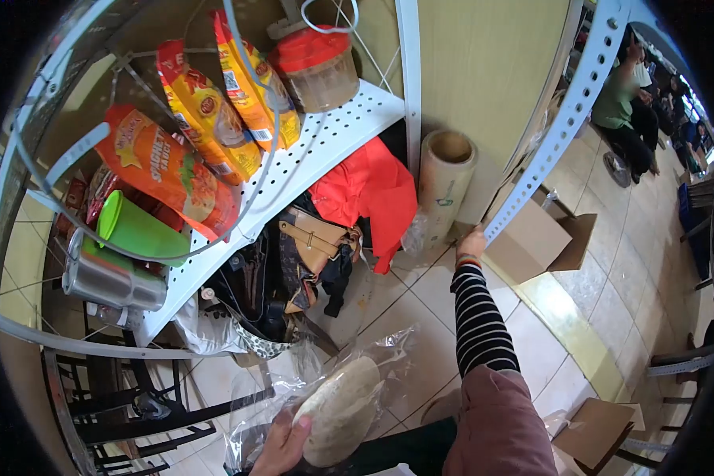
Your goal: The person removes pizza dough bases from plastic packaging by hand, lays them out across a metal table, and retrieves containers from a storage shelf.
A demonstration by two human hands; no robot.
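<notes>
Low in the view, my left hand (284, 444) grips a clear plastic bag (393, 349) with pale flat round breads (341, 408) in it, the thumb lying over them. My right arm, in a striped sleeve, reaches forward. My right hand (471, 243) is closed at the lower part of the white perforated metal post (543, 151), beside an open cardboard box (527, 238). Just left of that hand stands a tall cardboard roll (446, 186).
A white perforated shelf (325, 151) bears orange packets (166, 170), a red-lidded jar (317, 71), a green cup (135, 230) and a steel tumbler (111, 274). Bags and a red cloth (365, 190) lie beneath. People sit at the far right.
</notes>
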